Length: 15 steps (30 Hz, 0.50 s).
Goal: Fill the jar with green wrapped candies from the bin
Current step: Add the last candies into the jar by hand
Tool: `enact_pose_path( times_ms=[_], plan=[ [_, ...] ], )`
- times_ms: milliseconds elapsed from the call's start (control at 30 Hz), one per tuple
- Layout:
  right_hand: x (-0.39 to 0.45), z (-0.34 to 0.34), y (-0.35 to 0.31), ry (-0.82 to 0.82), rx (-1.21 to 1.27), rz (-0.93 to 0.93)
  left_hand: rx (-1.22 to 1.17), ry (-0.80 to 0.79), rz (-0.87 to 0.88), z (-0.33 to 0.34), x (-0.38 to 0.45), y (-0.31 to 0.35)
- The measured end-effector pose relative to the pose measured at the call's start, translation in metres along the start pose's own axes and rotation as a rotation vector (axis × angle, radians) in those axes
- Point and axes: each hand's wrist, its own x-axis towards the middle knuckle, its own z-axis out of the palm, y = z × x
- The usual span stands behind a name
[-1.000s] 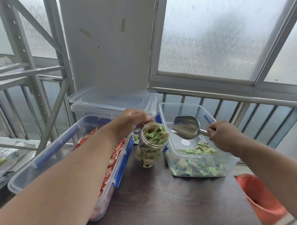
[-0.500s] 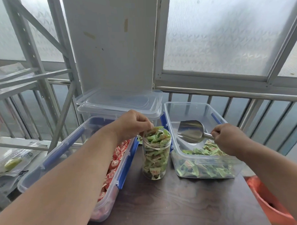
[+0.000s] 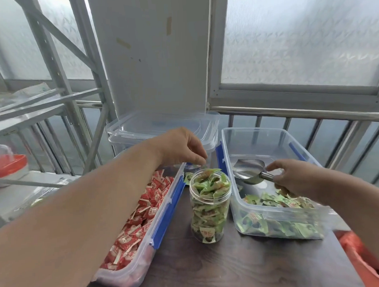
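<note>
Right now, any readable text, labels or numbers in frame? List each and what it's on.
None can be read.
Green candy wrappers in the jar: red and white print, too blurred.
Red candy wrappers in the left bin: white marks, too blurred.
Metal scoop: no marking visible.

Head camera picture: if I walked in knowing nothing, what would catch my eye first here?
Probably the clear jar at the middle of the dark table, heaped to the brim with green wrapped candies. On its left lies a long bin of red candies; on its right a clear bin holds more green ones, where the right hand holds a metal scoop. The left hand hovers just behind the jar's mouth.
</note>
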Motion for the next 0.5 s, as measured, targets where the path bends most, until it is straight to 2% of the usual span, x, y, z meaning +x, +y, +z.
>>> enact_pose_path(
  times_ms=[167, 333, 500],
  plan=[
    [0.014, 0.018, 0.002, 0.142, -0.227, -0.144, 0.267, -0.131, -0.033, 0.008, 0.022, 0.002],
    [0.021, 0.024, 0.012, 0.062, -0.523, -0.178, 0.418, -0.155, 0.000, 0.011, 0.031, -0.007],
    [0.030, 0.017, 0.018, 0.009, -0.546, -0.207, 0.470, -0.159, 0.012, 0.010, 0.038, -0.014]
  ],
)
